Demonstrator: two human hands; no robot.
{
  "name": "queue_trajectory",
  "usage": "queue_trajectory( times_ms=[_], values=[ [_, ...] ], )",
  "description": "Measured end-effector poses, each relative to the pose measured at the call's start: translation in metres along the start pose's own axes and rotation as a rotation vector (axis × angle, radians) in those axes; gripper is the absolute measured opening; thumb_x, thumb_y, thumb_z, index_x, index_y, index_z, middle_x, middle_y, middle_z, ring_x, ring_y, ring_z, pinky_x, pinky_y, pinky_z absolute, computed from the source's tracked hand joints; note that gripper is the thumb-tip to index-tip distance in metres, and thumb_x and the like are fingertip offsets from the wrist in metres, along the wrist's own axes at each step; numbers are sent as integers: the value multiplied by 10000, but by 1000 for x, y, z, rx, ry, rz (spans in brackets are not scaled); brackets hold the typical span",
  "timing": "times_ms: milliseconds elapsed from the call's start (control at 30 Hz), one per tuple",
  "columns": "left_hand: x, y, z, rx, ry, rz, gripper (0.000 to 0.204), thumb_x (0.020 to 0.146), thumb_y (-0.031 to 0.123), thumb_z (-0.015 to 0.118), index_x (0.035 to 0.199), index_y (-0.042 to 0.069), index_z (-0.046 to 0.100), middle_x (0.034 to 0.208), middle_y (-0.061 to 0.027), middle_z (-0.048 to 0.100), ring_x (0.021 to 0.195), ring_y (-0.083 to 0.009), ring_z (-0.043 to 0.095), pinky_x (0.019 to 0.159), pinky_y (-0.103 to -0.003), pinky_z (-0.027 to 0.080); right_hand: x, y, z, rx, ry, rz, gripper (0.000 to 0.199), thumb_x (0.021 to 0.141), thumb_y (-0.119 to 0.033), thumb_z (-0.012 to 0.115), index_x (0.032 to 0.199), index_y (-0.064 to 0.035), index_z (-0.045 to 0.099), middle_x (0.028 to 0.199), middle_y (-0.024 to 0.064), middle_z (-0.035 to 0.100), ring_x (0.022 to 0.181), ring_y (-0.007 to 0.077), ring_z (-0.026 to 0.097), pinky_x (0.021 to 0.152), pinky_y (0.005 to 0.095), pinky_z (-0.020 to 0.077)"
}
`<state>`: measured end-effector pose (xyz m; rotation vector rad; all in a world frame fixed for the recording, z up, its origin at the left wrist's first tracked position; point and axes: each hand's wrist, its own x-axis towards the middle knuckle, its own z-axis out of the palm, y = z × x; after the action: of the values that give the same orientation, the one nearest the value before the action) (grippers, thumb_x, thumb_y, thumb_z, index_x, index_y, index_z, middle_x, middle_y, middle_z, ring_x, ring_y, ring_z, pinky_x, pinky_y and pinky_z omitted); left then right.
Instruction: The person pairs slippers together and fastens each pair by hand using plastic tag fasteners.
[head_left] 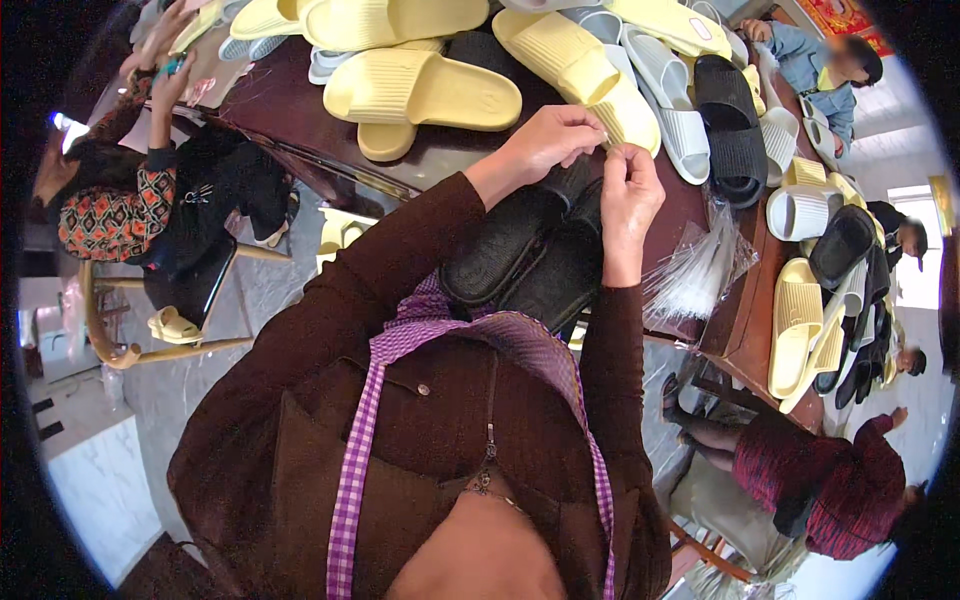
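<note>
Both hands (590, 150) pinching something tiny between fingers, unidentifiable; black slippers (530, 250) lying directly beneath, long axis running toward the body.

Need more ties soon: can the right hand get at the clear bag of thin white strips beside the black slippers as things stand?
Probably yes. The clear bag lies open on the table edge just right of the right hand, with nothing between. That hand is pinching something small with the left hand, though.
</note>
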<state>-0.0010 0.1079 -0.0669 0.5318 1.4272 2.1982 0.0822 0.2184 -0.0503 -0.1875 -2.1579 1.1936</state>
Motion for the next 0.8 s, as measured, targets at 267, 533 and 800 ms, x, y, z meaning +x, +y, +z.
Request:
queue_trajectory(
  times_ms=[267,533,800],
  values=[
    [-5,7,2,9,-67,-16,119,812,103,593,860,-1,628,675,-1,542,513,-58,433,460,-200,344,6,10,0,-57,42,-138,84,837,-93,595,862,-13,604,664,113,602,594,149,566,581,298,469],
    [-25,23,-39,542,164,319,307,861,177,553,1113,2,567,950,-76,592,822,-121,558,720,-243,458,-32,-21,-70,-171,-20,-69,121,842,-88,606,914,6,629,900,61,626,702,118,580,651,254,477],
    [-99,-12,-71,788,212,184,209,865,103,552,1039,-14,558,952,-83,590,882,-150,552,799,-272,438,-89,-16,-30,-406,-310,87,350,778,-293,684,807,26,543,723,199,583,625,335,583,587,393,478]
  ],
)
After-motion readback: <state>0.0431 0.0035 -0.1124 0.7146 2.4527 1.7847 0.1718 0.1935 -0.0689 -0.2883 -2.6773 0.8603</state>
